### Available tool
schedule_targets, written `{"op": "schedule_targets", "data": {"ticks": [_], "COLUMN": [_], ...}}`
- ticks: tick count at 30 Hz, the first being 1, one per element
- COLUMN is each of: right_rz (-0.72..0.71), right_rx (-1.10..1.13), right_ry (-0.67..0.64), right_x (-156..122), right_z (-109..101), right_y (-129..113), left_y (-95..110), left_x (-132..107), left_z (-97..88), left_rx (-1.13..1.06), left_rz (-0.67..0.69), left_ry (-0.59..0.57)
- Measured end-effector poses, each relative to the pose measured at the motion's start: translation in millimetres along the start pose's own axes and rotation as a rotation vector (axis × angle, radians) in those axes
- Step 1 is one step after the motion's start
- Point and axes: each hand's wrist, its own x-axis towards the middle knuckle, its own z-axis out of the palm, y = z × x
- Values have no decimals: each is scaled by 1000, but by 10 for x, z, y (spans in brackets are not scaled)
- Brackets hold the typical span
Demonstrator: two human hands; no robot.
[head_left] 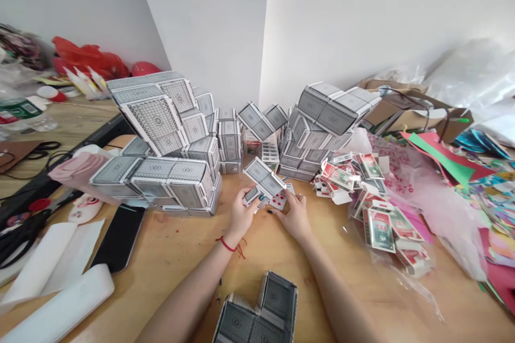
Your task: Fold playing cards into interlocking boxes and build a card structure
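Observation:
Between my hands is a piece of joined grey-backed playing cards (263, 176), tilted above the table. My left hand (241, 213) is closed on its lower left part, with the thumb on top. My right hand (295, 215) is closed at the right end, fingers along the edge and thumb lower down. A face-up red diamond card (278, 201) shows just below the piece, beside my right fingers. Closer to me, between my forearms, stands a block of folded cards (257, 316) with open hollows. The fingertips under the piece are partly hidden.
Stacked card blocks stand on the left (173, 177) and right (325, 112). Opened red and green card boxes (380, 228) lie in a heap on the right. A phone (118, 238), white paper rolls (64, 305) and black scissors (28, 225) occupy the left side.

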Motion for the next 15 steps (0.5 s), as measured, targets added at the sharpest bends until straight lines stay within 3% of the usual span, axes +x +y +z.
{"op": "schedule_targets", "data": {"ticks": [4, 9, 15], "right_rz": [37, 32, 197], "right_rx": [9, 63, 385], "right_ry": [11, 39, 140], "right_x": [-18, -39, -25], "right_z": [13, -19, -35], "right_y": [1, 29, 95], "left_y": [8, -42, -71], "left_x": [16, 33, 52], "left_z": [-1, -6, -39], "left_rx": [-46, -238, -216], "left_rz": [-42, -152, -157], "left_ry": [19, -78, 26]}}
